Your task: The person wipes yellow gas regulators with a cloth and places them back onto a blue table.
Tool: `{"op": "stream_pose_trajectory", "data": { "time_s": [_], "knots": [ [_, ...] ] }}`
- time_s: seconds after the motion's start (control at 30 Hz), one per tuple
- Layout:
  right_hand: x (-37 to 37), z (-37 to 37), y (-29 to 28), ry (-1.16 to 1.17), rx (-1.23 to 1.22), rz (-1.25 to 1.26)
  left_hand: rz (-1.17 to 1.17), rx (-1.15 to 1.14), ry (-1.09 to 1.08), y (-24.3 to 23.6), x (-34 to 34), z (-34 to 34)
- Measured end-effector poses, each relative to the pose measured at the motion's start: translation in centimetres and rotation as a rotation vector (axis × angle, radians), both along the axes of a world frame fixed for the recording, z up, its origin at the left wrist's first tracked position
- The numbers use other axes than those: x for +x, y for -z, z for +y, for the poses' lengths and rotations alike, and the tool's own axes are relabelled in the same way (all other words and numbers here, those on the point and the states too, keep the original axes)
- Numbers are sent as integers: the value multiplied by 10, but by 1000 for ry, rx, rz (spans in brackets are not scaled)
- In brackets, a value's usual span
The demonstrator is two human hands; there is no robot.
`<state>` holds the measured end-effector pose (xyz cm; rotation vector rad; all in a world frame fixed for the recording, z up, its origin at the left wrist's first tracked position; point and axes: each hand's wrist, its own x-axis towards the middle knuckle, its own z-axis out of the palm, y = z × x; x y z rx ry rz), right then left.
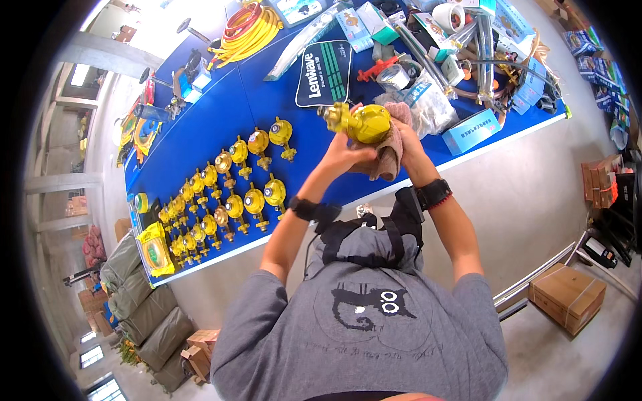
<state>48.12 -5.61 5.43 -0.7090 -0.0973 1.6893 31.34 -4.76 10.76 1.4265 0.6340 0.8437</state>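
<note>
A yellow gas regulator [374,124] with a brass-coloured fitting is held up over the front part of the blue table [307,175]. My left hand [344,154] is closed on its underside near the fitting end. A pinkish-brown cloth [390,159] lies bunched against the regulator's right side and hangs below it. My right hand [410,144] grips this cloth; its fingertips are hidden behind the cloth and the regulator. To the left, similar yellow regulators [254,200] stand in two slanting rows on the table.
Beyond my hands lies a dark mat [324,73] with green stripes. Boxes, metal tubes and a clear plastic bag [433,115] crowd the right side, with a light-blue box [471,131] at the front edge. A coiled yellow hose [257,33] lies at the back. A carton [567,297] sits on the floor.
</note>
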Motion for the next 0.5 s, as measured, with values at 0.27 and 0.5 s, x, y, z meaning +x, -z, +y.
{"op": "stream_pose_trajectory", "data": {
  "time_s": [0.27,0.5],
  "knots": [
    [11,-22,-15,81,30,-706,-10,-194,-312,-11,5,7],
    [6,-32,-41,-2,248,-776,68,-217,-231,-9,2,0]
  ]
}}
